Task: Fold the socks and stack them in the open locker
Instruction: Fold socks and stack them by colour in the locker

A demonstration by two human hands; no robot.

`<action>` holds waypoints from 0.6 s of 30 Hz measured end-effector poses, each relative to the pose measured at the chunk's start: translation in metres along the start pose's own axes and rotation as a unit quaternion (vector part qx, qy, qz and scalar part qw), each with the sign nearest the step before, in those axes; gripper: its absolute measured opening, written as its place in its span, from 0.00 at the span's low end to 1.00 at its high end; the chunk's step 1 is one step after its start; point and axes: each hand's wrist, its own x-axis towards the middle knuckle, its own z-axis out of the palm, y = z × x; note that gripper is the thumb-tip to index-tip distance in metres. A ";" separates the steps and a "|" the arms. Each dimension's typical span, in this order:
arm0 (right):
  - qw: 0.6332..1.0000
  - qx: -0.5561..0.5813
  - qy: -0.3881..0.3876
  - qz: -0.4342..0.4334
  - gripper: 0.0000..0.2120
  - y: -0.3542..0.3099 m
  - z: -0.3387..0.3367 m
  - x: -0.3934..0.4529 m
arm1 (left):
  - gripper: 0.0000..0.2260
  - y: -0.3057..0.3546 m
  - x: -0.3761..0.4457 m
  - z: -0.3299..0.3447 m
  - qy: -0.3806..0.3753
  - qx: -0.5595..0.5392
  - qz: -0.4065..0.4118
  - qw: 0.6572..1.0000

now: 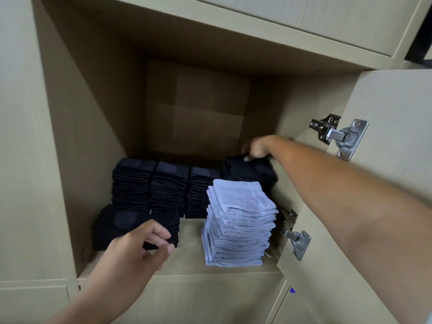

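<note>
Head view: folded socks being stacked in the open locker [70, 160], both hands inside.

Item in hand: a folded black sock [247, 169], pinched at its far edge by the right hand [256, 147] and set on the back-right black stack, presumably for squaring. Nearer than that grip, a tall white stack [238, 220] is placed by the door side. Left of the grip, three black stacks [168, 185] are ranged along the back. A low black stack [131, 224] at front left is approached by the left hand [138, 249], fingers loosely curled, nothing held. Door hinges [341, 134] are noted beside the right forearm.
</note>
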 end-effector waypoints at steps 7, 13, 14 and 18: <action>0.999 0.040 0.033 -0.011 0.23 -0.002 0.005 0.006 | 0.05 0.000 -0.002 -0.001 -0.005 -0.015 -0.008 1.000; 0.989 0.099 0.112 -0.018 0.19 -0.008 0.008 0.004 | 0.05 0.000 -0.003 -0.002 -0.006 -0.017 -0.009 1.000; 0.982 0.132 0.128 -0.032 0.17 -0.010 0.005 0.001 | 0.05 0.001 -0.003 -0.002 -0.008 -0.015 -0.006 1.000; 0.960 0.276 -0.014 -0.039 0.16 -0.009 -0.004 -0.014 | 0.04 0.002 -0.002 0.000 -0.015 -0.010 -0.002 1.000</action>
